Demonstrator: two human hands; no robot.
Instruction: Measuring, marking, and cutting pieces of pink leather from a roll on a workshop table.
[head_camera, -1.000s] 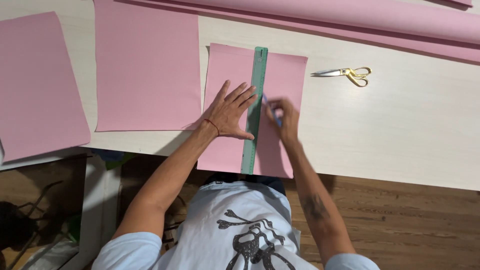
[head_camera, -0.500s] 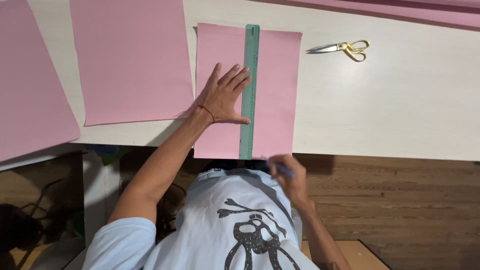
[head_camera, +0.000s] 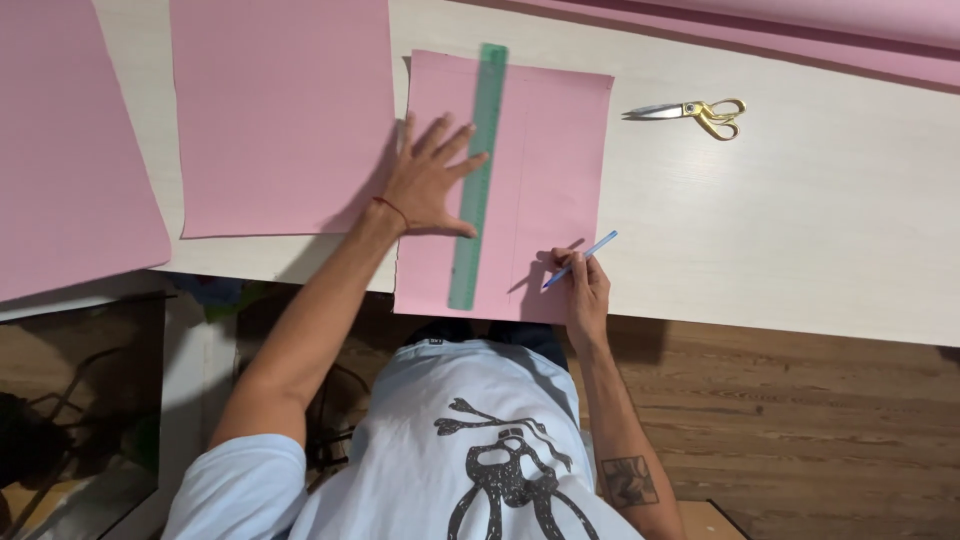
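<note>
My left hand (head_camera: 430, 180) lies flat with spread fingers on a pink paper sheet (head_camera: 555, 150), its fingertips pressing a long green ruler (head_camera: 480, 170) that runs lengthwise down the sheet. My right hand (head_camera: 583, 285) rests near the sheet's lower right corner and grips a blue pen (head_camera: 582, 258), tip down on the paper. A faint drawn line runs down the sheet to the right of the ruler. The sheet's near end hangs over the edge of the white table (head_camera: 800, 230).
Gold-handled scissors (head_camera: 695, 110) lie on the table to the right of the sheet. Two more pink sheets (head_camera: 280, 110) (head_camera: 60, 150) lie to the left. A pink paper roll (head_camera: 800, 30) stretches along the far edge. Wooden floor (head_camera: 800, 440) is below.
My right hand ran the pen down along the ruler to the sheet's near edge, then came up to the lower right of the sheet. The ruler now lies left of the drawn line.
</note>
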